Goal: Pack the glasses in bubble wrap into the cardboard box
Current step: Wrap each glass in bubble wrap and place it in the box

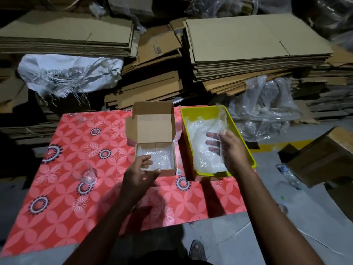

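Bubble wrap (205, 150), soft, light and limp, is pinched by its upper edge in the right hand (232, 150) over the yellow tray (248, 146) at centre right. It will sag, so gathering a fold suits it. Beside it, the left hand (140, 172) rests with loosely bent fingers on the wrap lining the cardboard box (155, 158), seemingly grasping nothing. One bare glass (85, 173) stands on the tabletop (66, 207) at left: slick, breakable, best held round its wall.

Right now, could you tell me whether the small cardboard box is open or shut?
Open. The cardboard box has its lid standing up at the back, and bubble wrap shows inside, with the left hand at its front edge.
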`<control>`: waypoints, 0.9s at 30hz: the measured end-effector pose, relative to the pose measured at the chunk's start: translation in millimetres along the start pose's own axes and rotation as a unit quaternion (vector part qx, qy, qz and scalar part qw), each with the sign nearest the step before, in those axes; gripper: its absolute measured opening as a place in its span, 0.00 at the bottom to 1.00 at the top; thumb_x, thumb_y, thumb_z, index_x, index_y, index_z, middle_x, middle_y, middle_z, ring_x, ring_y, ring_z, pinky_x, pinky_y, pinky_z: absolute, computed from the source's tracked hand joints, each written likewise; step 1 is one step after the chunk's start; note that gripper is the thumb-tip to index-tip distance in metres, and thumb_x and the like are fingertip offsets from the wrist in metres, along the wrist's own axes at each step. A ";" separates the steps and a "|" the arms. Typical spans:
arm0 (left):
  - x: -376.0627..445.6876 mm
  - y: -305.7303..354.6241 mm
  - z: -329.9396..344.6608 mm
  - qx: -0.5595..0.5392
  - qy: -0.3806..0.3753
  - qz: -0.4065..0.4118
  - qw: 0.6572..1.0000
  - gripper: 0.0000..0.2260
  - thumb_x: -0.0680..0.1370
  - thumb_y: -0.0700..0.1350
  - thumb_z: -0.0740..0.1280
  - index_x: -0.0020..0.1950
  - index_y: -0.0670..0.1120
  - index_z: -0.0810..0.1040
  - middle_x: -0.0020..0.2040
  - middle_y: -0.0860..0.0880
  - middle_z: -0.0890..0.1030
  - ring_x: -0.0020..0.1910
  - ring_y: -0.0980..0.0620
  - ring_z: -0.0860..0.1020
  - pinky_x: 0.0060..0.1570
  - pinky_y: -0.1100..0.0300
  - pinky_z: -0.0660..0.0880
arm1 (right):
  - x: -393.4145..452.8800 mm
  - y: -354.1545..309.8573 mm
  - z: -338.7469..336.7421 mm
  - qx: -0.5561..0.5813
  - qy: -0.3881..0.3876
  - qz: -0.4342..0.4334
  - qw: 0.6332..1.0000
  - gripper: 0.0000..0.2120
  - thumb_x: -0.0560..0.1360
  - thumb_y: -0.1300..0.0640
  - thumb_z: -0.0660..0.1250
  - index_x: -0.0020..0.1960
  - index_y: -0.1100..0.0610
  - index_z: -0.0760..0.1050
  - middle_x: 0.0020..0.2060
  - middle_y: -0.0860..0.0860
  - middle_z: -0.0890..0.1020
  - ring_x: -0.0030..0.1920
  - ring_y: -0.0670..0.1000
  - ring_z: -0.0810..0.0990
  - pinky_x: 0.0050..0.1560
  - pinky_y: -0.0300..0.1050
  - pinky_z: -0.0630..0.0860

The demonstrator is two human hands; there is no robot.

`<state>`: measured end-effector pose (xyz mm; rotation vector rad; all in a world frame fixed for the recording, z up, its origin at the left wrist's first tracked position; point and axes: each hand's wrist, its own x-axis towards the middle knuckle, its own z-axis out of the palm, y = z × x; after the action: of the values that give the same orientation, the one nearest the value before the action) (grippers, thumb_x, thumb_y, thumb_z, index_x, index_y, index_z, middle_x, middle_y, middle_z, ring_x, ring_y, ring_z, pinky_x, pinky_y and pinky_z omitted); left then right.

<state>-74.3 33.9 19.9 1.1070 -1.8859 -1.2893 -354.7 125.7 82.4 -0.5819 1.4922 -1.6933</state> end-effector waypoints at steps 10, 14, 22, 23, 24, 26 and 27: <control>41.3 66.0 -30.8 -0.167 -0.187 -0.028 0.968 0.33 0.72 0.57 0.72 0.75 0.56 0.65 0.71 0.61 0.72 0.69 0.64 0.71 0.64 0.64 0.70 | -43.8 1.2 51.0 0.100 -0.222 0.217 0.945 0.10 0.73 0.57 0.70 0.49 0.62 0.84 0.41 0.58 0.86 0.39 0.55 0.85 0.43 0.46 0.80; 36.8 75.5 -34.3 -0.162 -0.284 -0.086 0.941 0.09 0.78 0.41 0.69 0.58 0.48 0.78 0.52 0.52 0.86 0.57 0.52 0.82 0.54 0.66 0.77 | -37.7 -6.7 59.4 -0.039 -0.239 0.208 0.948 0.13 0.75 0.53 0.67 0.55 0.57 0.83 0.57 0.51 0.85 0.60 0.51 0.81 0.66 0.48 0.73; 38.4 63.5 -43.0 -0.194 -0.047 -0.116 0.973 0.07 0.78 0.44 0.71 0.53 0.43 0.81 0.37 0.50 0.83 0.25 0.56 0.72 0.24 0.65 0.69 | -30.5 9.5 51.0 0.197 -0.234 0.260 0.916 0.42 0.76 0.28 0.53 0.68 0.63 0.77 0.61 0.64 0.81 0.51 0.59 0.85 0.51 0.54 0.80; 39.5 64.4 -46.6 -0.174 -0.034 -0.115 0.977 0.07 0.78 0.45 0.71 0.52 0.43 0.82 0.39 0.50 0.84 0.27 0.54 0.74 0.27 0.64 0.71 | -35.9 9.6 52.5 0.147 -0.247 0.246 0.926 0.37 0.76 0.31 0.55 0.66 0.60 0.79 0.58 0.63 0.83 0.50 0.59 0.85 0.51 0.55 0.80; 41.3 64.7 -49.9 -0.150 -0.024 -0.110 0.982 0.07 0.77 0.46 0.72 0.52 0.45 0.82 0.43 0.50 0.86 0.33 0.54 0.77 0.34 0.62 0.74 | -39.3 9.7 54.7 0.103 -0.259 0.231 0.932 0.29 0.77 0.37 0.59 0.62 0.58 0.82 0.53 0.61 0.84 0.46 0.58 0.86 0.48 0.55 0.81; 44.1 69.5 -55.2 -0.121 -0.010 -0.102 0.987 0.09 0.78 0.47 0.71 0.56 0.47 0.81 0.50 0.51 0.85 0.43 0.57 0.81 0.44 0.61 0.76 | -38.6 11.2 58.9 0.029 -0.265 0.191 0.945 0.14 0.77 0.52 0.66 0.52 0.59 0.85 0.46 0.59 0.86 0.38 0.54 0.85 0.39 0.48 0.82; 45.0 72.6 -57.2 -0.145 -0.010 -0.103 0.984 0.12 0.79 0.48 0.70 0.60 0.46 0.80 0.52 0.50 0.85 0.46 0.57 0.82 0.44 0.62 0.77 | -35.2 12.5 61.2 -0.004 -0.243 0.164 0.956 0.09 0.77 0.58 0.68 0.50 0.60 0.85 0.43 0.58 0.86 0.36 0.52 0.84 0.36 0.45 0.81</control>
<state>-70.6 -17.5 108.8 1.1564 -1.5642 -1.6354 -283.8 116.7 88.3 -0.6575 1.1620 -1.1815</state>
